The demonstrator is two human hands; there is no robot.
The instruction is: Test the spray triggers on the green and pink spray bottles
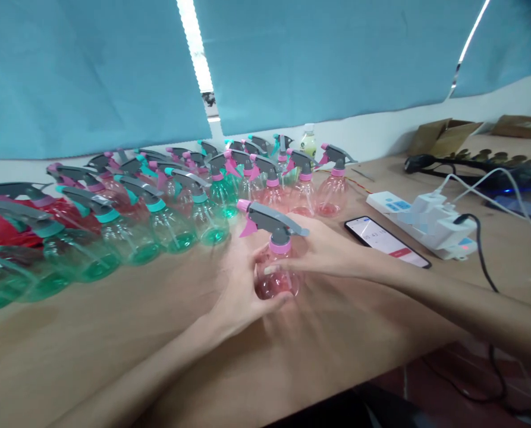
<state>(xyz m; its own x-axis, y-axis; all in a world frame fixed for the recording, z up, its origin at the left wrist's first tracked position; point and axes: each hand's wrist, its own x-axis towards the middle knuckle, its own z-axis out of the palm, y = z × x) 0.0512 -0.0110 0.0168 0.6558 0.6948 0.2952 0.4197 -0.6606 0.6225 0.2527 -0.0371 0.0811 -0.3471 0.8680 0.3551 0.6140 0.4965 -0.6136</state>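
A clear pink spray bottle (280, 282) with a grey and pink trigger head stands upright near the middle of the table. Around its left side and lower front curls my left hand (245, 285). My right hand (327, 246) wraps its upper right side, thumb across the front just below the pink collar. Behind and to the left are rows of similar bottles, among them a green-bottomed one (211, 226) with a teal collar and a pink one (332, 193) with a pink collar.
A phone (387, 241) lies right of my right hand. Beyond it is a white power strip (421, 220) with plugs and cables. Cardboard boxes (443, 137) and a black cable bundle sit at the back right. The table's front edge runs below my arms.
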